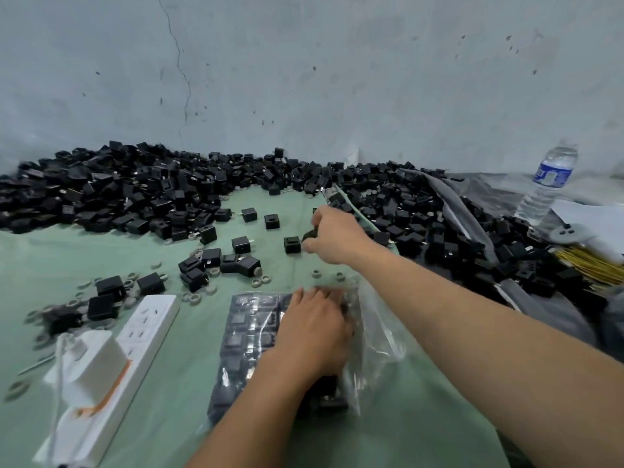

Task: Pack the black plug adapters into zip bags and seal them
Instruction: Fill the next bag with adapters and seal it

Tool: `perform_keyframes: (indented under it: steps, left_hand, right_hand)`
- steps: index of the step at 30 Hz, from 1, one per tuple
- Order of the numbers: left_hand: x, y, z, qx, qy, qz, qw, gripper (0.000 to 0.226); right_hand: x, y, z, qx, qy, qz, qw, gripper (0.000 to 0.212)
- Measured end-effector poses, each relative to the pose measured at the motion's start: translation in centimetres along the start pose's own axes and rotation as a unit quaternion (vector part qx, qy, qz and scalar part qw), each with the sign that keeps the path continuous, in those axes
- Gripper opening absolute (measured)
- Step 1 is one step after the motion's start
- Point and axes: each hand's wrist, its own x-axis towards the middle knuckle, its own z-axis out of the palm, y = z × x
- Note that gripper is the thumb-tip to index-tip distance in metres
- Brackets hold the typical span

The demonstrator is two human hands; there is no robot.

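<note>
A: Where are the small black plastic plug adapters [141, 194] found?

B: They are heaped along the far wall; rows are packed in the clear plastic zip bag [256, 336] on the near green cloth [189, 383].

A: And the hands?

B: The bag is pressed flat under the left hand [315, 329]. One black adapter [310, 234] is pinched by the right hand [332, 236], farther off.

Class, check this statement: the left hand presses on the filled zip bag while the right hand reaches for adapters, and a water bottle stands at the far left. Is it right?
Not quite. The head view shows the water bottle at the far right. The left hand does press on the zip bag, and the right hand reaches for adapters.
</note>
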Motion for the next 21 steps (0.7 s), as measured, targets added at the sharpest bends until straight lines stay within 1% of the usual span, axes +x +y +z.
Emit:
perform_keyframes:
  steps: [1,2,3,4,5,8,9,11,12,13,14,15,17,19,21]
  left_hand:
    - [-0.1,0.1,-0.2,-0.020,0.003,-0.011,1.000,0.046]
    - [-0.2,0.3,-0.4,-0.035,0.000,-0.019,0.999,0.046]
    - [-0.3,0.4,-0.6,-0.043,-0.006,-0.028,0.999,0.047]
    - [-0.4,0.7,-0.8,-0.047,-0.003,-0.035,0.998,0.047]
    - [-0.6,1.1,-1.1,-0.054,0.014,-0.045,0.997,0.044]
    - [-1.4,3.0,-2.0,-0.086,0.127,-0.070,0.986,0.026]
    - [-1.6,4.0,-2.4,-0.093,0.144,-0.077,0.982,0.032]
    - [-2.0,6.0,-2.5,-0.063,0.122,-0.086,0.987,0.054]
    - [-2.2,6.8,-2.3,-0.030,0.102,-0.086,0.991,0.059]
    - [-2.2,7.5,-2.2,-0.004,0.083,-0.086,0.993,0.058]
    - [-2.1,7.8,-2.1,0.002,0.071,-0.089,0.993,0.052]
    - [-2.0,8.0,-2.0,-0.020,0.066,-0.094,0.993,0.043]
    - [-1.8,7.9,-2.0,-0.112,0.065,-0.106,0.986,0.029]
    - [-1.7,7.8,-2.1,-0.187,0.101,-0.100,0.972,0.023]
    - [-2.2,7.9,-2.3,-0.219,0.141,-0.077,0.962,0.021]
  right_hand:
    - [-1.6,0.8,-2.0,0.060,0.034,-0.006,0.998,0.030]
    - [-3.6,1.8,-3.9,0.111,0.065,-0.014,0.992,0.034]
    - [-5.7,3.0,-5.7,0.154,0.085,-0.016,0.984,0.033]
    - [-8.0,4.4,-7.1,0.190,0.087,-0.010,0.978,0.032]
    - [-10.2,5.9,-8.1,0.212,0.081,0.000,0.974,0.032]
    - [-15.1,9.6,-8.9,0.201,0.094,0.040,0.974,0.037]
    - [-16.0,10.5,-8.6,0.194,0.099,0.046,0.975,0.039]
    - [-16.7,11.4,-7.6,0.164,0.085,0.044,0.982,0.042]
    - [-16.6,11.5,-7.1,0.148,0.072,0.043,0.985,0.041]
    - [-16.4,11.5,-6.6,0.137,0.058,0.044,0.988,0.039]
    - [-16.2,11.5,-6.2,0.132,0.049,0.044,0.989,0.036]
    - [-16.0,11.5,-5.9,0.129,0.042,0.042,0.990,0.033]
    - [-15.9,11.5,-5.4,0.138,0.018,0.032,0.990,0.028]
    - [-16.0,11.0,-5.0,0.159,-0.022,0.004,0.987,0.023]
    - [-16.1,10.4,-4.3,0.179,-0.062,-0.024,0.982,0.023]
